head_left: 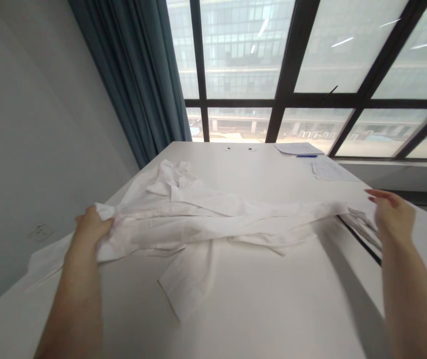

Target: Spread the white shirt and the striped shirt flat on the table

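A crumpled white garment lies stretched from left to right over the white table. One narrow flap of it hangs toward the near side. At the garment's left end, my left hand grips the white cloth, fingers closed. My right hand is raised just beyond the garment's right end, with a gap visible between them. Its fingers are bent together and point left; whether anything thin is between them cannot be made out. The garment's right end looks blurred.
Papers and a blue pen lie at the table's far right. Beside the right hand are folded cloths and a dark strip. A blue curtain and a grey wall stand left; windows are behind.
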Tool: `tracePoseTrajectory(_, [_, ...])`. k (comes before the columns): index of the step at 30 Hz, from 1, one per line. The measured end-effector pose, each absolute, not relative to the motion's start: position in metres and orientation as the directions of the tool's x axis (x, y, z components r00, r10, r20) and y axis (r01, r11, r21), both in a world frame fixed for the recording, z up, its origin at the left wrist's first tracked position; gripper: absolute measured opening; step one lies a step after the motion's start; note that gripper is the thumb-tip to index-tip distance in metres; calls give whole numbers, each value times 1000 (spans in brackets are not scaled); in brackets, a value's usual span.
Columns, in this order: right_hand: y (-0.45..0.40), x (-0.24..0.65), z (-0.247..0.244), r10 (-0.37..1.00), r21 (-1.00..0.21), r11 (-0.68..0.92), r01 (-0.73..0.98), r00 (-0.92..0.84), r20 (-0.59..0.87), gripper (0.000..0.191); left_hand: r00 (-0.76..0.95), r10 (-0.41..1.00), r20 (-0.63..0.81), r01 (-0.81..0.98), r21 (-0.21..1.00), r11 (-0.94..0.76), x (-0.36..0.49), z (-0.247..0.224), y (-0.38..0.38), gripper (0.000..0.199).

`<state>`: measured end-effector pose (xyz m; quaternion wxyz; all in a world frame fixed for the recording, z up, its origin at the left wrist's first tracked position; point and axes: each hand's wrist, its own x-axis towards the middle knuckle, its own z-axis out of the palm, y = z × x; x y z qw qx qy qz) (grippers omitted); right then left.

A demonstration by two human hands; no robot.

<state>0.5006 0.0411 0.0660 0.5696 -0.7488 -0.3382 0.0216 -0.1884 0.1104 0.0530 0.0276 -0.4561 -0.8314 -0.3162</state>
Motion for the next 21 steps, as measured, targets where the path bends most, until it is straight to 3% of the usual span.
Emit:
tracePoseTrajectory(3, [50, 454, 71, 763, -766, -42, 642, 516, 390, 26, -500, 789, 355, 858, 322, 399, -159, 60, 116, 70])
tracePoseTrajectory(5, [57, 417, 63, 893, -694, 81, 716, 257, 369, 23, -259, 865, 430, 957, 234, 170, -131, 62, 121, 63])
tracePoseTrajectory(7, [64, 384, 49, 953, -419, 239, 876, -128, 276, 28, 50, 893, 448, 981, 147, -129, -101, 59, 125, 49])
tracePoseTrajectory(9, [67, 361, 38, 950, -240, 285, 928, -241, 197, 22, 263, 880, 395, 946, 76, -316, -74, 54, 131, 37])
tracePoseTrajectory(11, [65, 349, 36, 945, -178, 300, 937, -267, 187, 16, 362, 857, 366, 917, 27, -399, -53, 50, 136, 29])
tracePoseTrajectory(14, [44, 345, 53, 934, -226, 358, 906, -348, 84, 16, 406, 823, 397, 898, -6, -440, -34, 53, 147, 18])
tracePoseTrajectory(16, [22, 344, 72, 879, -394, 359, 846, -448, -162, 27, 372, 836, 404, 910, 17, -413, -25, 61, 156, 19])
tracePoseTrajectory(18, [2, 340, 88, 690, -592, 276, 757, -585, -427, 37, 284, 872, 399, 934, 92, -346, -16, 71, 163, 24])
tracePoseTrajectory(20, [-9, 335, 97, 617, -660, 218, 719, -626, -477, 42, 195, 890, 411, 930, 210, -301, -4, 82, 166, 29])
tracePoseTrajectory(21, [-9, 333, 98, 696, -630, 225, 743, -575, -430, 40, 162, 889, 427, 914, 274, -298, 4, 87, 166, 31])
